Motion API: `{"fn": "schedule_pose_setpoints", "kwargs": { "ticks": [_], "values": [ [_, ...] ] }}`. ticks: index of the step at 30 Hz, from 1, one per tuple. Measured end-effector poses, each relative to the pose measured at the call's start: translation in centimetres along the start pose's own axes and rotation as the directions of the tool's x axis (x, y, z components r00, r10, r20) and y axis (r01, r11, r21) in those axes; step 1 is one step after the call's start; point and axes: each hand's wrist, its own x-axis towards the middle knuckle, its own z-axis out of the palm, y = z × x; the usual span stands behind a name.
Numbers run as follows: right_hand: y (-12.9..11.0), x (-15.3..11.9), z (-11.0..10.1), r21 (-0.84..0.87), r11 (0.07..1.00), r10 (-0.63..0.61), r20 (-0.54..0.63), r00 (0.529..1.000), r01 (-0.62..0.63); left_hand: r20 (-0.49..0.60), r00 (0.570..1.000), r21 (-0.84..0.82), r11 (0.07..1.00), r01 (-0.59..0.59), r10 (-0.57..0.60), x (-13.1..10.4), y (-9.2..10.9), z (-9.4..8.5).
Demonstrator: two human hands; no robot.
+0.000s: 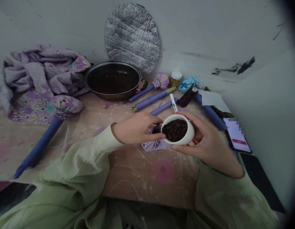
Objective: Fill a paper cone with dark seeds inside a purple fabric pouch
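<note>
A white cup [190,133] filled with dark, crumbly bits [175,129] is tilted toward me near the middle of the table. My right hand [209,144] wraps round its right side, thumb and fingers on the wall. From the left, my left hand [138,128] reaches the cup's left rim, its thumb and finger at the edge. Whether those fingertips pinch the rim or only touch it is hard to tell. Behind and below the cup lies a small purple floral cloth [154,145], partly hidden by the hands. A white marker [173,102] with a blue cap lies just beyond.
A black pan [114,95] with dark contents stands at the back left, beside bunched floral fabric [30,73]. Blue-wrapped sticks [151,100], a lidded jar [175,79] and a dark bottle [186,97] lie or stand behind. Phones [238,136] are at right; a silver disc [133,38] leans on the wall.
</note>
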Motion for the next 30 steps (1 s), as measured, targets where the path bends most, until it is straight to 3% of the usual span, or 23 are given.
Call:
{"fn": "schedule_pose_setpoints", "kwargs": {
  "ticks": [7,16,22,30],
  "values": [
    [0.0,0.1,-0.2,-0.01,1.0,0.008,-0.008,1.0,-0.008,0.069,0.997,-0.024,0.999,-0.043,0.045,0.1,-1.1,0.2],
    [-0.3,0.2,-0.8,-0.053,0.997,0.05,-0.035,0.998,-0.051,-0.03,0.999,-0.151,0.988,-0.026,0.022,0.9,-1.9,2.1],
    [-0.2,0.3,-0.9,-0.02,0.995,0.094,-0.031,0.995,-0.094,-0.002,1.0,-0.153,0.988,0.006,-0.007,0.9,-2.0,2.2],
    [-0.1,0.3,-0.8,-0.019,0.997,0.077,-0.022,0.997,-0.077,-0.161,0.984,-0.23,0.966,-0.117,0.081,0.6,-1.6,1.5]
  ]
}}
